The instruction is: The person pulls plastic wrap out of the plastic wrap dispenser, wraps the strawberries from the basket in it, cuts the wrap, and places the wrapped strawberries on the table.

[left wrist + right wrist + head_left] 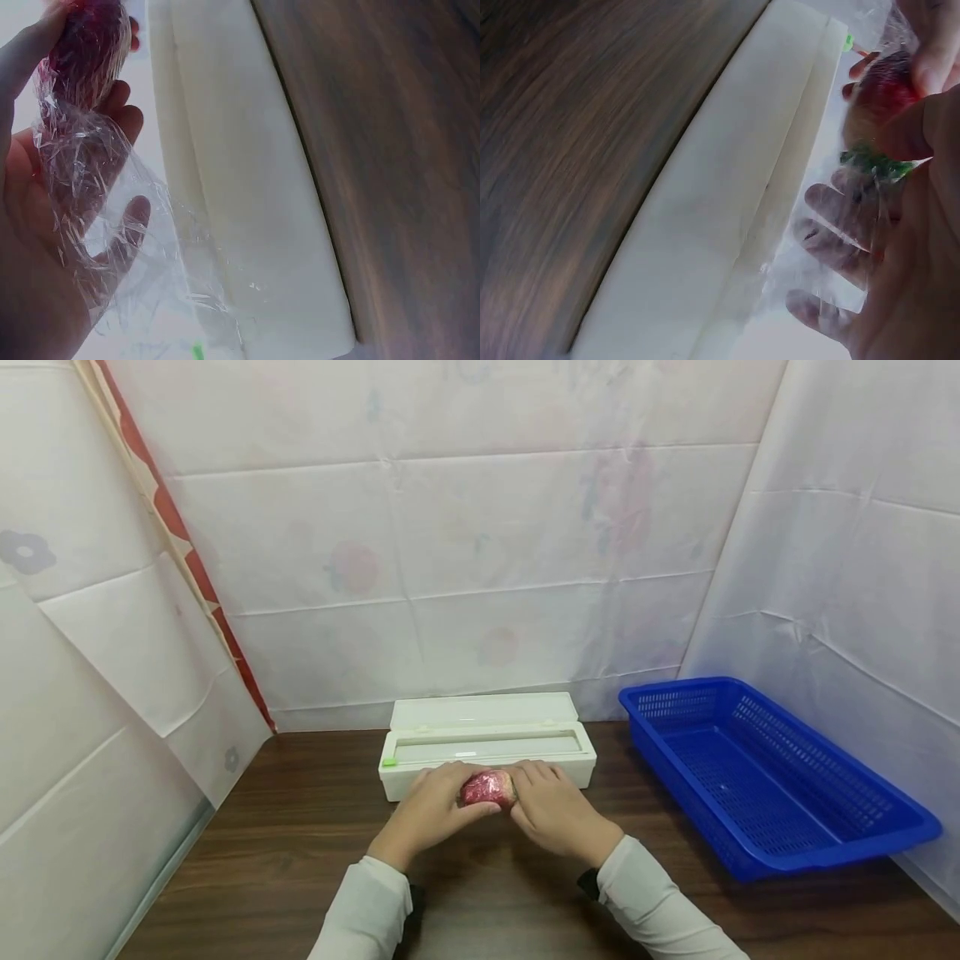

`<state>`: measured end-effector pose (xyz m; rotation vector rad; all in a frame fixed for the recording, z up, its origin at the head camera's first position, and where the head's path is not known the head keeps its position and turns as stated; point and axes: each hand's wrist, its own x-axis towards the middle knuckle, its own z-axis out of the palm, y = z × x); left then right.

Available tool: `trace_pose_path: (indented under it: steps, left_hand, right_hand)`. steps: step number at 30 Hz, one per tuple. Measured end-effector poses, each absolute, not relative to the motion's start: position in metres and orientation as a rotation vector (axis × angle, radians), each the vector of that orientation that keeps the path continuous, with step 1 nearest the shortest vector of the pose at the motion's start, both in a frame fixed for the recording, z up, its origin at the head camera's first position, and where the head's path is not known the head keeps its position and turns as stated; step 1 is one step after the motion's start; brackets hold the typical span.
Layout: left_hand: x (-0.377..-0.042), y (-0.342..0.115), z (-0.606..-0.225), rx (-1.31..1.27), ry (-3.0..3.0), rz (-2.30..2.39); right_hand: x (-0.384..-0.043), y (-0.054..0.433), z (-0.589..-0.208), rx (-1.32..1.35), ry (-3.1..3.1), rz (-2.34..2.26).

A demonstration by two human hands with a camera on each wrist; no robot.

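Between my hands is a small red item with a pale yellowish end (487, 787), wrapped in crinkled cling film; its exact kind is unclear. My left hand (438, 802) grips its left side with thumb and fingers. From the right, my right hand (558, 803) holds the other end, near a bit of dark green (877, 162). Loose clear cling film (150, 247) trails over the left palm and also spreads across the right fingers. Just behind the hands stands a white cling film dispenser (487, 749), its lid (483, 710) raised, with a green slider (388, 762) at the left.
A blue perforated basket (750, 777) stands on the right of the dark wooden table (300, 835). White patterned sheeting (465, 543) lines the back and both sides, with a red-and-cream strip (176, 522) at the left corner.
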<state>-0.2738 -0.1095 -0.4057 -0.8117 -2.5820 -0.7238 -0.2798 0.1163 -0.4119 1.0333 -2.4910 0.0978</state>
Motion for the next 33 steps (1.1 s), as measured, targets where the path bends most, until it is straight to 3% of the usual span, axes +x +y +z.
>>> trace_pose_path:
  steps: [15,22,33]
  left_hand:
    - [-0.273,-0.116,-0.396,-0.626,-2.499,-0.808]
    - [-0.272,-0.112,-0.392,-0.657,-2.456,-0.843]
    - [-0.271,-0.105,-0.388,-0.754,-2.271,-1.081]
  right_hand:
    - [-0.284,0.113,-0.409,0.878,-2.326,0.273]
    - [-0.283,0.109,-0.408,0.821,-2.285,0.36]
    - [-0.281,0.102,-0.407,0.8,-2.247,0.965]
